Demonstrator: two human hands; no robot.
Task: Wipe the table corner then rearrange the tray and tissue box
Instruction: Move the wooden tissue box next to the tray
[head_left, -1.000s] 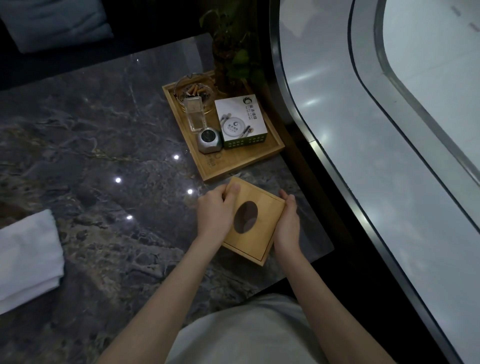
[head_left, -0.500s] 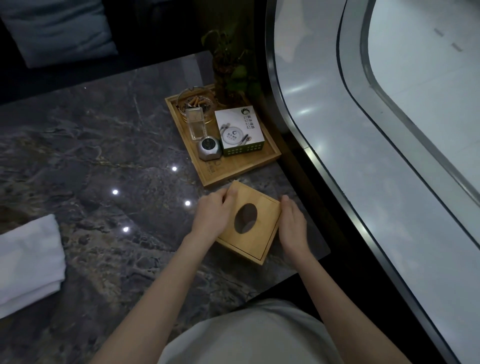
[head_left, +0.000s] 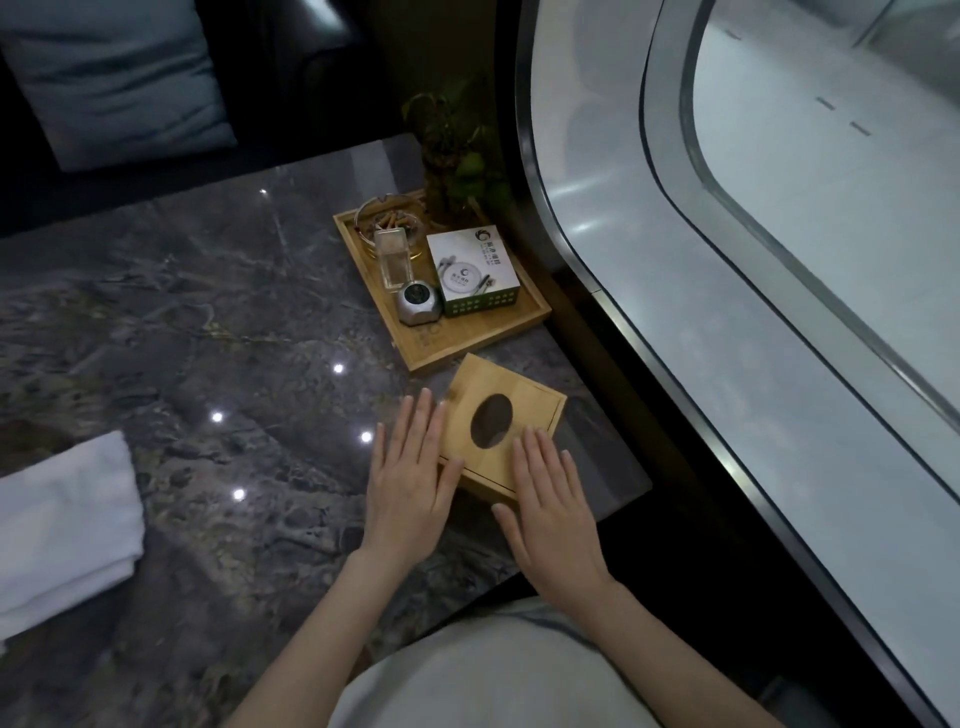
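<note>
Tissue box (head_left: 506, 421) of pale wood, with an oval hole in its lid, lies flat on the dark marbled desk (head_left: 182, 338) close to the desk's near right corner, turned at an angle to the desk edge. Its far corner sits just beside the near edge of the wooden tray (head_left: 467, 340); whether the two touch cannot be told. The left hand (head_left: 413, 486) is spread flat, fingers straight and together, palm down, along the box's left side, with the fingertips past the box's left edge. The right hand (head_left: 550, 504) is likewise flat and unclenched, its fingertips over the near part of the lid just beside the oval hole, its palm over the box's near right corner. Neither hand is closed around the box (both lie extended, not curled).

The tray stands farther back along the desk's right edge. On it are a glass ashtray (head_left: 387, 221) with cigarette butts at the far end, a clear rectangular holder (head_left: 394, 257) in front of that, a small silver round gadget (head_left: 418, 304) nearer still, and a white and green carton (head_left: 472, 270) to the right. A small green plant (head_left: 452, 150) rises at the tray's far right corner. A folded white towel (head_left: 62, 525) lies on the desk well apart to the left.
</note>
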